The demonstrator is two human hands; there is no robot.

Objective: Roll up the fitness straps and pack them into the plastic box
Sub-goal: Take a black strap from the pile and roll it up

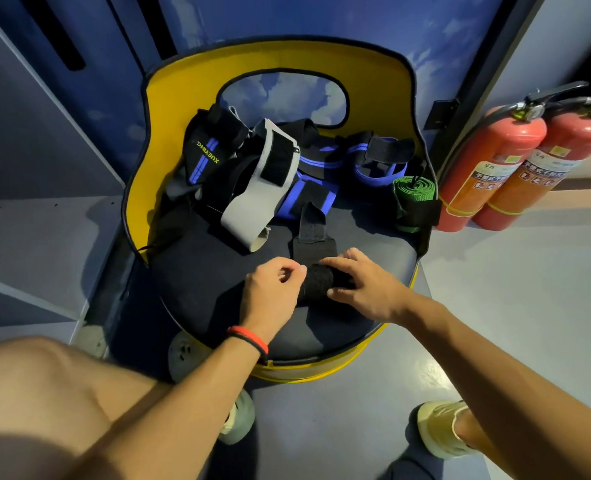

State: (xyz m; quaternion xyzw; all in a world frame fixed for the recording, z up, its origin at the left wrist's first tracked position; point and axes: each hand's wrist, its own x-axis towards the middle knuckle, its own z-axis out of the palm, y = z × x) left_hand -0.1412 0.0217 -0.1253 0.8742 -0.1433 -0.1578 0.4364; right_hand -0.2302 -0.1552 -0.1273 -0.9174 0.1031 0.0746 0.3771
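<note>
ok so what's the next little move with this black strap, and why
Probably roll it one more turn away from the body. The right hand grips the rolled part of the black strap, the left hand pinches its left end, and a flat tail lies unrolled on the seat towards the pile.

A yellow-backed chair (155, 161) with a dark padded seat stands at the centre of the frame against a blue wall (356, 26) printed with pale clouds. Grey panels (27, 133) fill the left side. Two red fire extinguishers (488, 168) stand together at right on the pale grey floor (512, 306), in dim light.
</note>
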